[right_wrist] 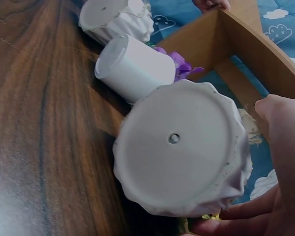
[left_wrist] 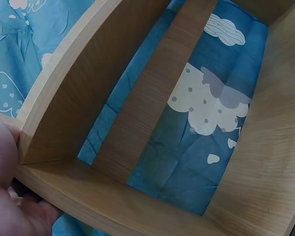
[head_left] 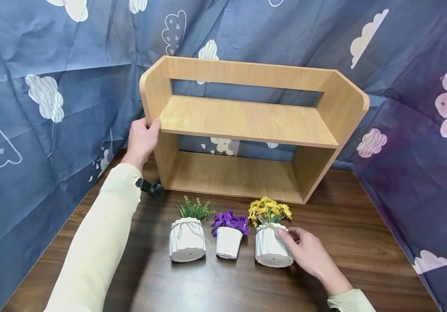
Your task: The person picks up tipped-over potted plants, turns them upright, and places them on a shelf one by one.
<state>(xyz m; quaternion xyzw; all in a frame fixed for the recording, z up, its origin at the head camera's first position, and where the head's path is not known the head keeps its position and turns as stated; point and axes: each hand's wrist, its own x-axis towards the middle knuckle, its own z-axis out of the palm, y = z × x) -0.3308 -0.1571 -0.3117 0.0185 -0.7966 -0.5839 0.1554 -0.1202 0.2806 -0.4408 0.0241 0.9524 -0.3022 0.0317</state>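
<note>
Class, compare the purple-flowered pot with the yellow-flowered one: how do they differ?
The yellow-flowered pot is larger than the purple-flowered pot. The yellow-flowered pot has ridged sides; the purple-flowered pot's are smooth. The right hand touches the yellow-flowered pot, while no hand touches the purple-flowered pot. Both are white and tipped over, bases showing.

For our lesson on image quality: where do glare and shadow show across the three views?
Head: pale glare on the near table, dark shadow beside the left sleeve; left wrist: the wooden slat looks shaded; right wrist: pale glare on the table at lower left.
</note>
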